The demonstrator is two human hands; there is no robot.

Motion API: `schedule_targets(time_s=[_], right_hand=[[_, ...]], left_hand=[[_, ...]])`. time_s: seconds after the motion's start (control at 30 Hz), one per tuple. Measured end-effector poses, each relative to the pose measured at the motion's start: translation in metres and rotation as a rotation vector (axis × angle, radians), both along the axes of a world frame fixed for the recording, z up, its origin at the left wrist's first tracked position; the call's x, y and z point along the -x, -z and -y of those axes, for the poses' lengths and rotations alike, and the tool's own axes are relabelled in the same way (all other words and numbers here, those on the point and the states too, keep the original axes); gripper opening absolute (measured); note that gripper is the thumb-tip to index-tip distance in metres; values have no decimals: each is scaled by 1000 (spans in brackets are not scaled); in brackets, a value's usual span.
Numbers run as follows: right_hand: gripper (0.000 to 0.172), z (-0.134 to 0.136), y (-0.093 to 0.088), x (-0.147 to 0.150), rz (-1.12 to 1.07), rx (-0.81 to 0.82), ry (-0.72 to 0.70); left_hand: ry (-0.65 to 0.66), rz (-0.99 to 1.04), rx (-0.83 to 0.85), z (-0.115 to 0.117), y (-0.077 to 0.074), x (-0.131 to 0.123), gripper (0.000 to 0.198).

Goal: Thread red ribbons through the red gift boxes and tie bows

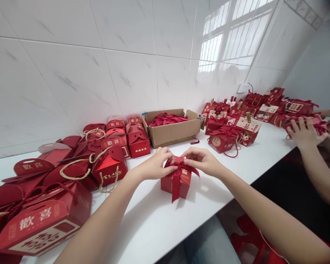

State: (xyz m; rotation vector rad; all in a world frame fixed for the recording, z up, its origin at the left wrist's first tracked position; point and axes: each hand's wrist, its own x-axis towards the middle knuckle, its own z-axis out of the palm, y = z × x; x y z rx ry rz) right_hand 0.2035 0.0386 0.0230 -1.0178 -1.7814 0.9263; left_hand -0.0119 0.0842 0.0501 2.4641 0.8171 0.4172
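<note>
A small red gift box (171, 182) stands on the white counter (159, 220) in front of me, with a red ribbon (177, 179) wrapped over it and hanging down its front. My left hand (154, 165) pinches the ribbon at the box's top left. My right hand (202, 160) pinches the ribbon at the top right, where a loop sticks out. Both hands have their fingers closed on the ribbon.
Red gift boxes with rope handles (110, 161) pile up on the left. A cardboard box of red ribbons (172, 128) sits by the tiled wall. More finished red boxes (231, 135) crowd the right. Another person's hand (305, 132) reaches among them at far right.
</note>
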Motion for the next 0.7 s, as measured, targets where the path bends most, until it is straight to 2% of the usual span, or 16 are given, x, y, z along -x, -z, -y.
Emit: schedule_targets(time_s=[0.27,0.43,0.53,0.7], right_hand=[[27,0,-3,5,-138,161,16],[26,-2,-2,4,-252,203,-10],[28,-4,-1,6,-196,211,43],[31,-4,-1,15,22,169,181]], left_hand=[[5,71,96,-1,-5,3,20],[-73,53,76,-4,-2,3,24],[-111,69,62,-7,4,0,28],[-140,128,37,-10,13,-6,36]])
